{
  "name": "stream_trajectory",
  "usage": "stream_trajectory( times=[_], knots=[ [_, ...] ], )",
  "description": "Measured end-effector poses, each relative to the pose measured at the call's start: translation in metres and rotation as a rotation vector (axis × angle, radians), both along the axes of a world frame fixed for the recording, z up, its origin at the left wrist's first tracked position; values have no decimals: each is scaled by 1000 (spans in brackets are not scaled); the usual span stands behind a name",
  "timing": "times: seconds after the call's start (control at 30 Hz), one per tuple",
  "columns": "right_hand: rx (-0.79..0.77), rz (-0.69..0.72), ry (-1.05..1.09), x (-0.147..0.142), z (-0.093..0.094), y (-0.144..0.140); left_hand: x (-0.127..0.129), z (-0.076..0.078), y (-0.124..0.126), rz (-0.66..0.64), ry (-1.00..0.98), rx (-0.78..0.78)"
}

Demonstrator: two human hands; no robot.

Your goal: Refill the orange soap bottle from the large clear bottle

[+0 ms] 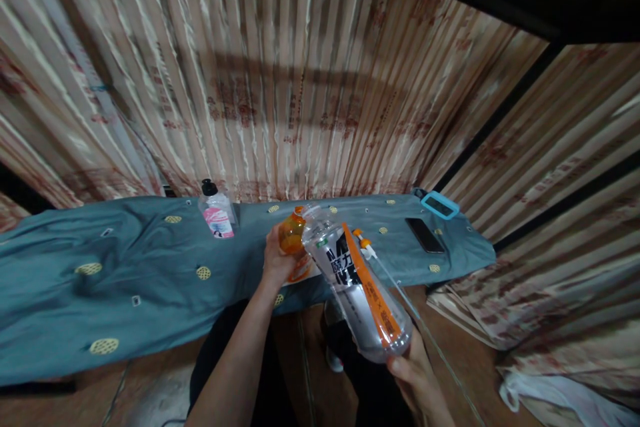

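My left hand (pixel 276 257) is wrapped round a small orange bottle (pixel 291 232), which it holds over the near edge of the cloth-covered surface. With my right hand (pixel 413 367) I grip the base of a large clear plastic bottle (pixel 356 283) with an orange and black label. The clear bottle is tilted, its neck pointing up and left, close to the mouth of the orange bottle. Whether the two mouths touch I cannot tell. Behind the clear bottle lie small orange caps (pixel 365 241) and a white pump tube (pixel 380 263). A white and orange item (pixel 303 271) shows partly below my left hand.
A pump bottle (pixel 217 210) with a pink label stands at the back left of the teal cloth (pixel 150 267). On the right lie a black phone (pixel 424 235) and a blue-framed device (pixel 440 205). Patterned curtains (pixel 300 80) hang behind.
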State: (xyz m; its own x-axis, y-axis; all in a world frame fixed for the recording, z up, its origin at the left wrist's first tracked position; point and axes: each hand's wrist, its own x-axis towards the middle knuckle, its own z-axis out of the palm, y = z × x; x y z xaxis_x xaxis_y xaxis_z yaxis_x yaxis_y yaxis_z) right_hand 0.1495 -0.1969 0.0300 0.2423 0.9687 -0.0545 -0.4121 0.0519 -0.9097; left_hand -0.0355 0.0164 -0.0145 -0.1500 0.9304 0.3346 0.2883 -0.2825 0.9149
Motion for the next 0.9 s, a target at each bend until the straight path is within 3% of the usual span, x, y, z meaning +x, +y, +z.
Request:
stream_trajectory(
  times=[0.6, 0.9],
  knots=[
    [63, 42, -39, 6, -11, -4, -2, 6, -3, -8, 55, 18],
    [2, -66, 46, -3, -5, -8, -2, 12, -7, -13, 70, -25]
  ],
)
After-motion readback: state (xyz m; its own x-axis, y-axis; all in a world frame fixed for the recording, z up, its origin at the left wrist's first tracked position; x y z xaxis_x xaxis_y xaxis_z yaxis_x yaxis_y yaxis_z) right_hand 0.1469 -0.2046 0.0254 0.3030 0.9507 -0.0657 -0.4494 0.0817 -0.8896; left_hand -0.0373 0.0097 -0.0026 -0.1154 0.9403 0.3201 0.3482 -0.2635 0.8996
